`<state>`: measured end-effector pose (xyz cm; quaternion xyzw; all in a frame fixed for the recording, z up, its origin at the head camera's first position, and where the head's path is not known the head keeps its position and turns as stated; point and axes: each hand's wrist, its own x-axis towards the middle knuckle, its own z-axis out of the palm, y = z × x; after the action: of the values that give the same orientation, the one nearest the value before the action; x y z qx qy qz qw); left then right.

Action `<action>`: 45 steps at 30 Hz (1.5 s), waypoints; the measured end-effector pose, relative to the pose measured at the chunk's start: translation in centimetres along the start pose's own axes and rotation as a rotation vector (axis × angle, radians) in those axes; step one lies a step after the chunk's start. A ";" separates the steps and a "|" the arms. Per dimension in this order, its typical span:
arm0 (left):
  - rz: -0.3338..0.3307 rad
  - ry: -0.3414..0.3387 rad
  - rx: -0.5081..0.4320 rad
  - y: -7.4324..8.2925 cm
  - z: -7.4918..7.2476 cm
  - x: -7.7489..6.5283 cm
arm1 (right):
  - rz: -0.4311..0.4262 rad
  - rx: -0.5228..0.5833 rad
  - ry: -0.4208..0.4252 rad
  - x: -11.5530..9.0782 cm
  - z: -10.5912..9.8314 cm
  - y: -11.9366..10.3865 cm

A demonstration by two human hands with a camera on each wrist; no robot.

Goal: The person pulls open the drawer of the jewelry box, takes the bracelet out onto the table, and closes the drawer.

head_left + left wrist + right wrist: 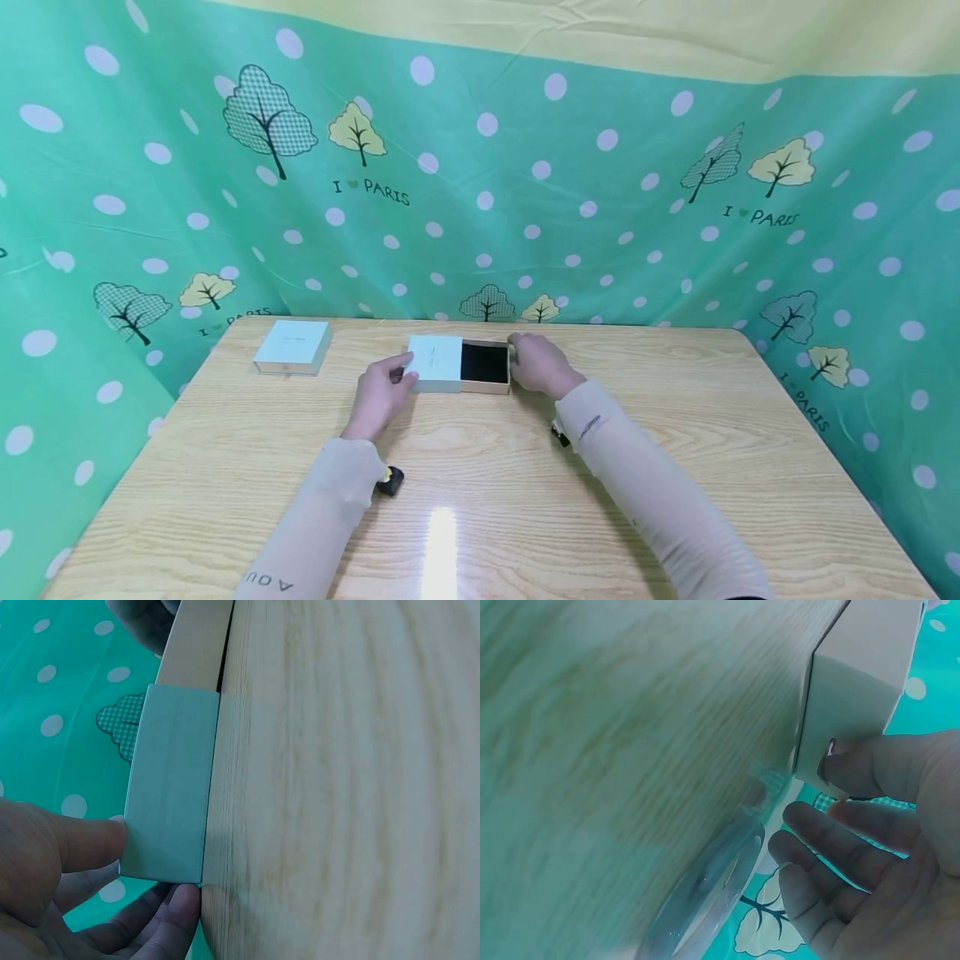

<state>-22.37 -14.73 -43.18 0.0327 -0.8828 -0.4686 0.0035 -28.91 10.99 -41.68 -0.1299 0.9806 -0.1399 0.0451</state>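
Note:
A small pale-blue drawer box (437, 363) lies near the back of the table, its drawer (486, 387) sliding partly out to the right and showing a black inside (483, 364). My left hand (381, 396) grips the left end of the blue sleeve (172, 784), thumb on one side and fingers at the end. At the drawer's outer end is my right hand (538, 364). In the right wrist view its thumb (870, 769) presses on the end wall, with the index finger close behind the edge and the other fingers loosely curled.
A second pale-blue box (294, 343), closed, stands at the back left of the wooden table (480, 475). Behind the table hangs a green dotted curtain (525, 167). A glossy curved rim (712, 892) shows below the right fingers in the right wrist view.

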 end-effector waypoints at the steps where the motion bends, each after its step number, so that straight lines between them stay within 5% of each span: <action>1: 0.000 0.001 -0.001 0.0 0.0 0.0 | -0.001 0.001 0.001 0.0 0.0 0.0; 19: -0.011 -0.007 -0.001 -0.1 0.1 0.1 | 0.059 0.033 -0.029 -1.1 -0.5 -0.7; 45: -0.008 0.000 -0.007 -0.1 0.2 0.0 | 0.021 0.021 -0.001 -1.0 0.2 -1.5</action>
<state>-22.40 -14.64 -43.34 0.0361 -0.8810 -0.4718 0.0018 -27.60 9.79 -41.34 -0.1193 0.9803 -0.1499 0.0483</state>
